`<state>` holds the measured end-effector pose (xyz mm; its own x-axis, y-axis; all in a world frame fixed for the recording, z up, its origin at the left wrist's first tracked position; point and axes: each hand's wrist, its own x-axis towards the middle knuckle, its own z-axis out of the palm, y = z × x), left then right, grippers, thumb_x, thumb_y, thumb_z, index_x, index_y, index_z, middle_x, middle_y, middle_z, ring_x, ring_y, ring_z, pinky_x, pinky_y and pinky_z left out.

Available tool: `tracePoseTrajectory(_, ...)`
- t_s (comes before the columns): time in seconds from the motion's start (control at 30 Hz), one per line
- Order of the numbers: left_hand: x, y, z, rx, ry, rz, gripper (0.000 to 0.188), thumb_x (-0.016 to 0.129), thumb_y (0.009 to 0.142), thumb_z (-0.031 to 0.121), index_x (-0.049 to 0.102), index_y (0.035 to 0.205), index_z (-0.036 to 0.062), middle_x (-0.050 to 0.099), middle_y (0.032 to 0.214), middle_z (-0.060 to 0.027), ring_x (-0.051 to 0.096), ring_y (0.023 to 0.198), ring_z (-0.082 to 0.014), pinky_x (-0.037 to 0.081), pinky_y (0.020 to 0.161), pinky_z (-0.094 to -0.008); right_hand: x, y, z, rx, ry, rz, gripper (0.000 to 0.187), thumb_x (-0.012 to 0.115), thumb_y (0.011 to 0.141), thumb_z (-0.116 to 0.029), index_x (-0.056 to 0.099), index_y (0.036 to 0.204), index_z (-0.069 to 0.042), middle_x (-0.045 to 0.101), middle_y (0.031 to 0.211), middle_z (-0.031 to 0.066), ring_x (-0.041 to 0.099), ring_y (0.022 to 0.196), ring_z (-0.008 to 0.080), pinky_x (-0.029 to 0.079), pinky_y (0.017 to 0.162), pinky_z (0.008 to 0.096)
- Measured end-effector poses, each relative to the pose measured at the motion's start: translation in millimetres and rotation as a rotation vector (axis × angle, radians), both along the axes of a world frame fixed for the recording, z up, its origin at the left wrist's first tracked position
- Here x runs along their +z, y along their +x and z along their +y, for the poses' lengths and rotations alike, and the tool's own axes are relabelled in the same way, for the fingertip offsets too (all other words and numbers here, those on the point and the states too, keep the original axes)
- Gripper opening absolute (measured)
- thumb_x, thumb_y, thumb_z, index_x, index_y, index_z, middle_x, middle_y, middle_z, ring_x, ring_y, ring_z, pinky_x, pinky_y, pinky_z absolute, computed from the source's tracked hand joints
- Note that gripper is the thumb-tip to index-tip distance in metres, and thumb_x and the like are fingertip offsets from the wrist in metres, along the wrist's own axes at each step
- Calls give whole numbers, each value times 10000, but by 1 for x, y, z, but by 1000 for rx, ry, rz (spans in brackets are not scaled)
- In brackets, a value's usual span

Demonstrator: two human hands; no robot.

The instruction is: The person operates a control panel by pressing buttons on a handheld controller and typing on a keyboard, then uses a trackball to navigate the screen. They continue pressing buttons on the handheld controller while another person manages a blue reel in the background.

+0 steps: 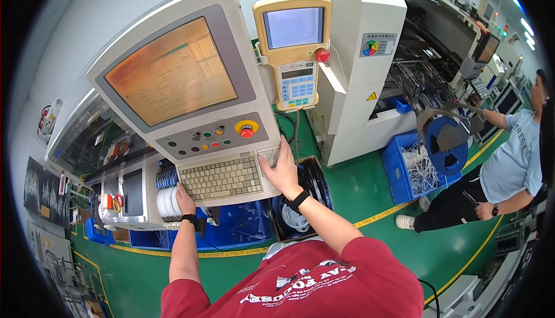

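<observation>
A tilted machine control console (254, 12) stands in front of me, with a lit orange-tinted screen (170, 72), a beige keyboard (219, 179) and a trackball (272, 160). My right hand (282, 170) lies over the console's right edge. Its thumb is at the trackball and its fingers stretch along the edge. My left hand (186, 201) holds the console's lower left edge beside the keyboard, its fingers partly hidden. Between the screen and keyboard is a row of buttons with a red emergency stop button (247, 131).
A yellow-framed handheld terminal (296, 58) hangs right of the console. White reels (169, 203) stand left of my left hand. Below are black reels (312, 188) and a blue tray (237, 225). At right, a person (511, 156) stands near a blue bin (399, 173) of white strips.
</observation>
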<state>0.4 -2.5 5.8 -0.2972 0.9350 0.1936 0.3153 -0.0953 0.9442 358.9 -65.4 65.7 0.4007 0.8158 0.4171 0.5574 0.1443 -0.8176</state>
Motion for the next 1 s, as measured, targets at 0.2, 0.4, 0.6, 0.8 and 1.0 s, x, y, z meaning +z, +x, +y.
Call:
tracePoseTrajectory(0.2,-2,-2,1,-5,10,-7,609,343,1039,443,595,1095,-108,667,1050,-166,611,941,-241,443,875,-322,2,1,0,22,-28,23,898,697,813,-339,210,1444,76,362,1400,334,378,1304,455,357,1070,462)
tracePoseTrajectory(0.4,-1,-1,1,-10,20,-5,603,346,1040,438,597,1092,-108,670,1042,-158,609,929,-226,444,870,-317,1,0,0,-2,-16,-18,909,719,805,-340,218,1437,80,399,1382,301,415,1286,421,372,1060,433)
tracePoseTrajectory(0.6,1,1,1,-20,37,-3,599,345,1042,432,600,1083,-109,674,1029,-147,608,920,-210,445,869,-309,-2,0,1,-6,-5,1,913,724,802,-340,220,1435,83,399,1384,300,409,1291,418,368,1063,433)
tracePoseTrajectory(0.8,-1,0,0,-12,33,-12,595,348,1042,426,600,1078,-111,674,1028,-140,605,916,-198,445,869,-303,3,0,0,-8,-16,-26,898,709,817,-358,228,1432,86,406,1375,302,418,1282,419,370,1061,432)
tracePoseTrajectory(1.0,1,2,0,-18,49,-11,586,355,1041,422,601,1074,-109,673,1023,-138,603,914,-197,445,867,-303,0,1,0,-10,11,-29,913,724,806,-349,221,1432,84,406,1371,301,420,1276,421,382,1049,434)
